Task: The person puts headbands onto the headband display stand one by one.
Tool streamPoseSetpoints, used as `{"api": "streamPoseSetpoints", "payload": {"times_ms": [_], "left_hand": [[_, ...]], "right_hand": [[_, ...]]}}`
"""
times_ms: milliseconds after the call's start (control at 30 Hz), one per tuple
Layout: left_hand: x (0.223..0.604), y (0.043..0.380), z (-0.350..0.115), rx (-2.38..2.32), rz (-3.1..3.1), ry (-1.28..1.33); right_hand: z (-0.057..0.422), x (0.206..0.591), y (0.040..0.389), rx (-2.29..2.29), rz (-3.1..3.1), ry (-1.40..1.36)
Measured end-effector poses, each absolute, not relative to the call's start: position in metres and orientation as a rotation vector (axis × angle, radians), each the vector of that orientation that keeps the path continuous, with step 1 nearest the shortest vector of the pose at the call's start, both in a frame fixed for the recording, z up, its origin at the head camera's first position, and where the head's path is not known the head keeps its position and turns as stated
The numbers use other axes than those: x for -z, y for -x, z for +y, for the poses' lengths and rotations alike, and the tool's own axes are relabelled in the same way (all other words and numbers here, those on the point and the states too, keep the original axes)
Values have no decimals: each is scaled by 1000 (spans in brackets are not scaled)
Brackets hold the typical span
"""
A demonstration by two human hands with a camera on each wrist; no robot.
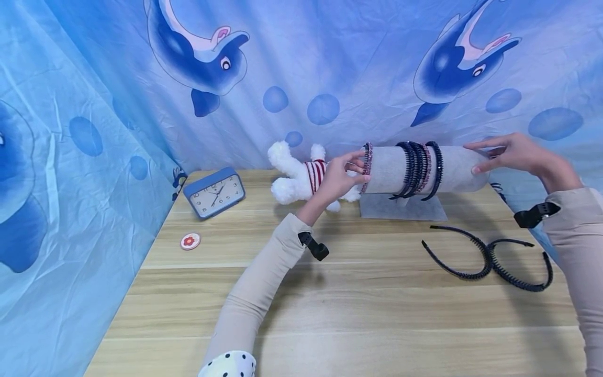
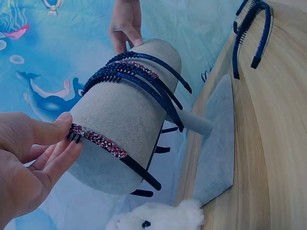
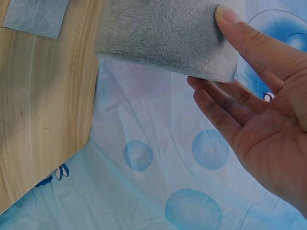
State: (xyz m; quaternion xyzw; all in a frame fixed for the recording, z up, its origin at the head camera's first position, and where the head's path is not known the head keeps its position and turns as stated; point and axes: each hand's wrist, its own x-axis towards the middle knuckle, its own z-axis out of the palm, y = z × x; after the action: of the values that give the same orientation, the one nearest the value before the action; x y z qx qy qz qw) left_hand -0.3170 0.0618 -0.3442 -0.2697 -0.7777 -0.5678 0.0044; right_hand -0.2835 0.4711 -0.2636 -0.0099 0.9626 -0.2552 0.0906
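Observation:
A grey plush headband stand [image 1: 388, 170], a horizontal roll on a flat base [image 1: 400, 208], stands at the back of the table. At the roll's left end, my left hand [image 1: 338, 177] pinches a headband [image 2: 101, 140] with pink and dark glitter between thumb and fingers. My right hand [image 1: 523, 152] grips the roll's other end, thumb [image 3: 235, 17] on its surface and fingers curled past its edge. Several dark headbands [image 1: 412, 170] sit bunched round the middle of the roll, a pink glittery one [image 1: 427, 170] among them.
Two dark toothed headbands [image 1: 490, 260] lie on the table at the right. Behind my left hand is a white plush toy [image 1: 287, 188] in a red-striped top. A blue clock [image 1: 214, 192] and a round flower-patterned piece [image 1: 190, 241] are at the left. A dolphin-print curtain [image 1: 301, 63] hangs behind.

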Motion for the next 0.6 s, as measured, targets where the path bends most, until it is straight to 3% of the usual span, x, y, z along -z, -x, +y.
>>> {"api": "streamPoseSetpoints", "payload": {"times_ms": [600], "left_hand": [[337, 324, 59, 1601, -2513, 942]], "right_hand": [[470, 263, 283, 747, 2861, 13]]}}
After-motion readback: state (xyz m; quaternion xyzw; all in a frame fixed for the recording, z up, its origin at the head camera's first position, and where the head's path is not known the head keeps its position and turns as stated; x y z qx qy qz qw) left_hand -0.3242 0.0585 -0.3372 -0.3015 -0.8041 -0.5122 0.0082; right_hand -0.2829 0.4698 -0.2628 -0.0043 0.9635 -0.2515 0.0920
